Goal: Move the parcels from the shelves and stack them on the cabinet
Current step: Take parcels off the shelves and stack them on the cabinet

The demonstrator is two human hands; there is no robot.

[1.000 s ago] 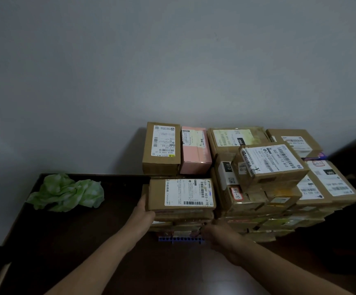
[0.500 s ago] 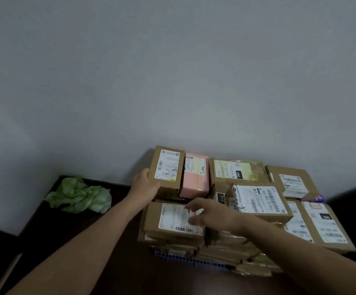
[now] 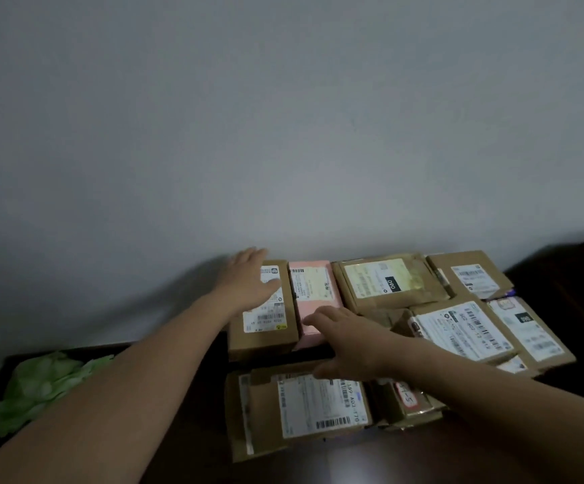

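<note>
The left hand (image 3: pixel 248 281) is laid flat, fingers straight, on the brown parcel (image 3: pixel 264 340) at the back left of the stack on the dark cabinet (image 3: pixel 388 466). The right hand (image 3: pixel 350 340) is held open with nothing gripped, its fingertips at the near end of the adjacent pink parcel (image 3: pixel 313 284).

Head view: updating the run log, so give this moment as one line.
left hand: open, on back-left brown parcel | right hand: open, at pink parcel, contact unclear | location: cabinet top

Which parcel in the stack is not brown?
The pink parcel, second from left in the back row, beside the brown box under the left hand. Every other parcel is brown.
</note>
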